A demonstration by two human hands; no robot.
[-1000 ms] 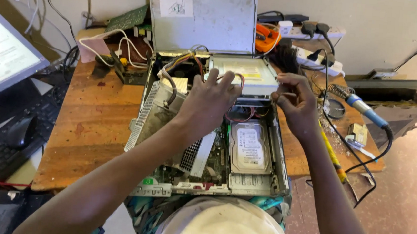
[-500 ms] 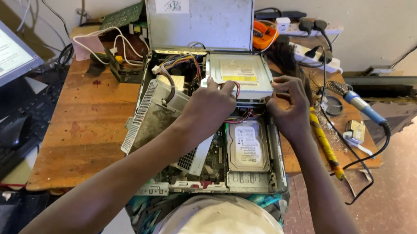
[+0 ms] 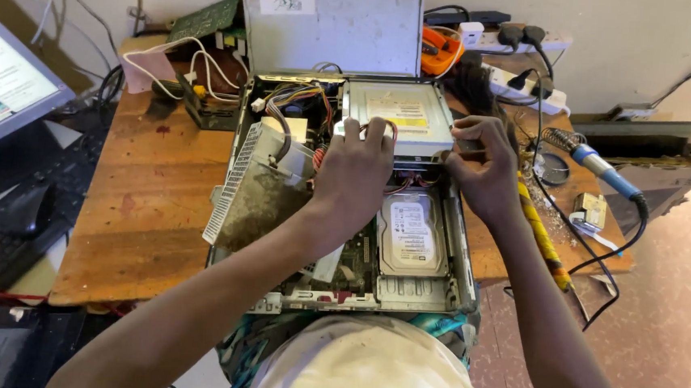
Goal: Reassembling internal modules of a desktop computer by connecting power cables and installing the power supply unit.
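Two bare hands work inside an open computer case lying on a wooden table. From the head view, the left hand curls its fingers over the near edge of the grey optical drive at the far end of the case, touching red wires there. The right hand pinches narrowly at the drive's right near corner; what it holds I cannot tell. A hard drive sits just nearer. A soldering iron lies far right.

Silver optical drive showing a yellow label; hard disk showing white; screwdriver handle showing yellow-black stripes; soldering iron showing blue.
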